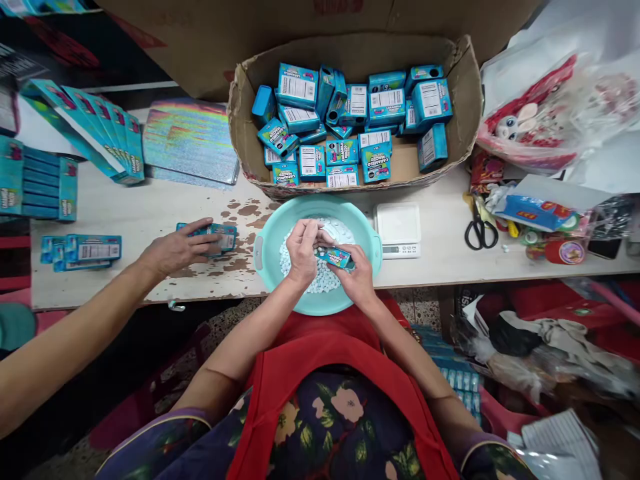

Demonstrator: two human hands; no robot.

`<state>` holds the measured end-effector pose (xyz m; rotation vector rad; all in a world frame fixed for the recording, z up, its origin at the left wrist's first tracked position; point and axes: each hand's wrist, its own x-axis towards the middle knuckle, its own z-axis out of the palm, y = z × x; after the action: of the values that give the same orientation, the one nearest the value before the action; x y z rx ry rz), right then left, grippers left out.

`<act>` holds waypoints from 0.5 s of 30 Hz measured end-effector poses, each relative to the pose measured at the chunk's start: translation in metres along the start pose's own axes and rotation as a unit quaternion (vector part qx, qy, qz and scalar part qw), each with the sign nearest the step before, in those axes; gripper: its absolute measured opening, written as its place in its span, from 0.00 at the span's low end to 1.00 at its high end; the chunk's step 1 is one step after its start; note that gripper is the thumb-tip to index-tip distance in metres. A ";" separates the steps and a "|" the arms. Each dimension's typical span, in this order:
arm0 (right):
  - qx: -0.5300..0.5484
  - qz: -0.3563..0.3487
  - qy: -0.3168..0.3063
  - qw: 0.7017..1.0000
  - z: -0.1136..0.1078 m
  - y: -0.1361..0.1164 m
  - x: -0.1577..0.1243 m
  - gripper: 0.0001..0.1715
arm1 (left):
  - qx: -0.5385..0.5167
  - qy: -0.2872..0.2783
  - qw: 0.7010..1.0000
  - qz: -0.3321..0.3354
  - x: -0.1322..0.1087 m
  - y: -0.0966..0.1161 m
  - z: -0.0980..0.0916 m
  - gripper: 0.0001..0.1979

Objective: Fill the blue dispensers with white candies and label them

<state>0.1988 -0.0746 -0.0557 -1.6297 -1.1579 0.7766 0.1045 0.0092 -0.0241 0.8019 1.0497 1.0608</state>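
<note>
A teal plastic basin [265,250] sits at the table's front edge, filled with small pale-blue candies [320,280]. Over it, my right hand [357,277] grips a small teal candy box [334,256]. My left hand [301,250] hovers at the box's open end with its fingers pinched together; what they hold is too small to make out. Behind the basin stands a cardboard tray [467,100] holding several filled teal boxes [345,110].
A co-worker's hand [175,250] rests on flat teal boxes [220,237] at the left. More flat boxes [85,250] and stacks [95,127] lie further left. A white scale [399,230], scissors [479,227] and plastic bags [545,113] are on the right.
</note>
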 end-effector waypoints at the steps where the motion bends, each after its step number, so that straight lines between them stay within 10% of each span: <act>1: 0.005 0.003 0.001 1.000 0.000 0.000 0.001 0.19 | -0.002 -0.007 1.000 -0.002 -0.001 0.001 0.001 0.15; 6: 0.059 0.033 -0.002 0.998 -0.008 0.002 0.001 0.21 | -0.012 -0.020 1.000 0.017 0.000 0.012 -0.001 0.15; 11: 0.089 0.046 0.014 0.995 -0.023 0.007 -0.002 0.21 | 0.160 0.061 0.985 0.024 0.022 0.002 -0.046 0.16; 15: 0.072 0.060 0.011 0.996 -0.031 0.007 -0.002 0.21 | 0.563 -0.085 0.822 -0.031 0.027 -0.022 -0.091 0.14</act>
<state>0.2275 -0.0875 -0.0517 -1.5943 -0.9730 0.8954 0.0285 0.0314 -0.0806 1.7459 1.5188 0.1869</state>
